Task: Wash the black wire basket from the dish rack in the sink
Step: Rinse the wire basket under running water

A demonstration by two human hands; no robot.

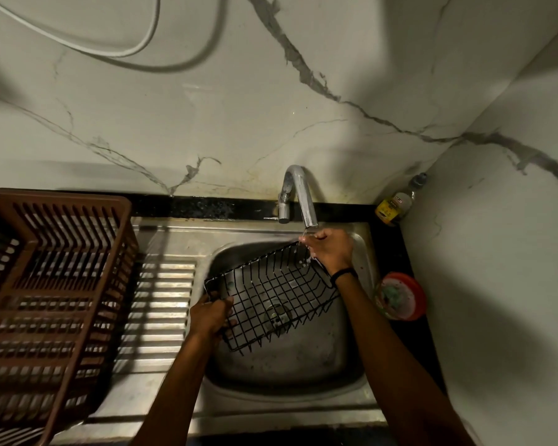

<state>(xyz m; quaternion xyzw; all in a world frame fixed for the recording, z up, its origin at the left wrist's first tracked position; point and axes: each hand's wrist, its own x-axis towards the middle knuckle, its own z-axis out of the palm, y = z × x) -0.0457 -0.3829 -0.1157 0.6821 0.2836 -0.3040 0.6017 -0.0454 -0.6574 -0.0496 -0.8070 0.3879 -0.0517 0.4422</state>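
My left grip (211, 315) curls round the near-left corner of the black wire basket (271, 294), fingertips tucked under the wire and mostly hidden. My right grip (329, 249) pinches the far-right corner, just below the spout of the tap (298, 194). I can't tell whether water is running; only a few bright drops show. The basket is held tilted over the bowl of the sink (303, 365), with the drain (276, 313) showing through its mesh. The light is dim. On my left the brown dish rack (52, 284) sits on the draining board (161, 304), cut off at the frame edge. In the corner of the black table (207, 207) stands a bottle (395, 204), label unreadable. Nearer is a red-rimmed tub (400, 296), its contents blurred.
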